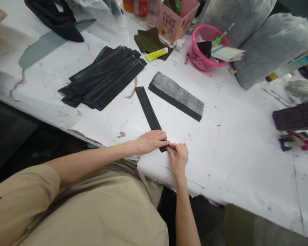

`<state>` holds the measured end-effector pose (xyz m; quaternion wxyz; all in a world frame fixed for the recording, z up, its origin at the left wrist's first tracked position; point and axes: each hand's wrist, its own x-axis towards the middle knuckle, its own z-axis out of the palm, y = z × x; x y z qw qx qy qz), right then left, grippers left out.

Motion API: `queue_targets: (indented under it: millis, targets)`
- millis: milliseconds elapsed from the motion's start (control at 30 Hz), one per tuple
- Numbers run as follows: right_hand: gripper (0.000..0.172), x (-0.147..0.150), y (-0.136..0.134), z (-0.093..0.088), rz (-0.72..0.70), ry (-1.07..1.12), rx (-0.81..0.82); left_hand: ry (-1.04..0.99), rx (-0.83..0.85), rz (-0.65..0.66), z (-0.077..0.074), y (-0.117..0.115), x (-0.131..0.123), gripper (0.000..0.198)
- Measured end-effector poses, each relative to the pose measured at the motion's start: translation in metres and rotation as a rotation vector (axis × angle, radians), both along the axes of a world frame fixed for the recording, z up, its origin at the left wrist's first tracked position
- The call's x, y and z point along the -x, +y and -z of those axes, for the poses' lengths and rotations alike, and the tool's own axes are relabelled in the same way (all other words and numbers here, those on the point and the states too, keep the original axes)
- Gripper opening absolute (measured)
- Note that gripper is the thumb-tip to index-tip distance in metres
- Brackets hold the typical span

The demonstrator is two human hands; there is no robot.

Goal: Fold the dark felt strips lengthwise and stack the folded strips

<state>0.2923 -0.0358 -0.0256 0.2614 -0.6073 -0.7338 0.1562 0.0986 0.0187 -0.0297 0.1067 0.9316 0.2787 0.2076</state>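
Observation:
A narrow black fabric strip (pixel 149 111) lies on the white-covered table, slanting down toward my body. My left hand (pixel 154 140) rests across its near part, fingers together and pressing it to the surface. At the strip's near end, my right hand (pixel 179 155) pinches the edge between thumb and fingers. The fingertips of both hands almost meet there, and they hide part of that end. Just beyond and to the right sits a neat stack of grey-topped black strips (pixel 177 94). Farther left, a loose, fanned pile of black strips (pixel 105 77) is spread out.
At the back are a yellow tube (pixel 156 54) on dark green fabric pieces (pixel 150 39), a pink basket (pixel 195 51) of tools and papers, and a pink box (pixel 173 22). Plastic-wrapped grey bundles (pixel 269 48) stand back right. A dark folded cloth (pixel 296 115) lies at right.

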Motion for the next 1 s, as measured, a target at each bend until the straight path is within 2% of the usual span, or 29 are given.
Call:
queue_targets:
  millis: [267, 667, 1000]
  targets:
    - [0.017, -0.0007, -0.0009, -0.0040, -0.004, -0.017, 0.008, -0.037, -0.052, 0.011, 0.0015, -0.0005, 0.0013, 0.019]
    - [0.018, 0.0007, -0.0032, -0.0050, -0.011, -0.069, -0.016, 0.035, -0.184, 0.005, -0.0047, -0.0028, -0.0004, 0.020]
    - [0.019, 0.0024, -0.0061, -0.0054, -0.001, -0.126, -0.043, -0.032, -0.146, 0.011, -0.0059, -0.0031, 0.0007, 0.015]
